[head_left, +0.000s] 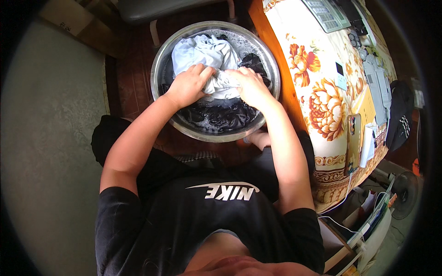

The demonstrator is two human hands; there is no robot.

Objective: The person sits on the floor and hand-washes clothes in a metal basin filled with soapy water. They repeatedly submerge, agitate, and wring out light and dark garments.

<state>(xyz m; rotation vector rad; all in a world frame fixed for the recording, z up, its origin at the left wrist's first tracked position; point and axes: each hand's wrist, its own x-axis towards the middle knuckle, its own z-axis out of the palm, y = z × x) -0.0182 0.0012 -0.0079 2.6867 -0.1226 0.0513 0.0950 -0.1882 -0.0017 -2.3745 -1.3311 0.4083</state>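
A round metal basin (pixel 160 117) stands on the floor between my legs, holding sudsy water and wet laundry. My left hand (pixel 191 85) grips the left side of a bunched pale cloth garment (pixel 202 51). On its right side, my right hand (pixel 251 84) has hold of the same fabric, fingers curled over it. Part of the garment is stretched and crumpled between both hands. Dark wet cloth (pixel 217 115) lies in the water nearer to me, and more black cloth (pixel 255 63) shows at the right. The fingertips are partly hidden in the folds.
At the right is a table with a flowered tablecloth (pixel 324 148), bearing a phone (pixel 353 138) with a cable, a calculator (pixel 324 15) and papers. A grey padded seat (pixel 152 10) stands beyond the basin. A wall (pixel 51 138) rises at left; a fan (pixel 404 195) is at lower right.
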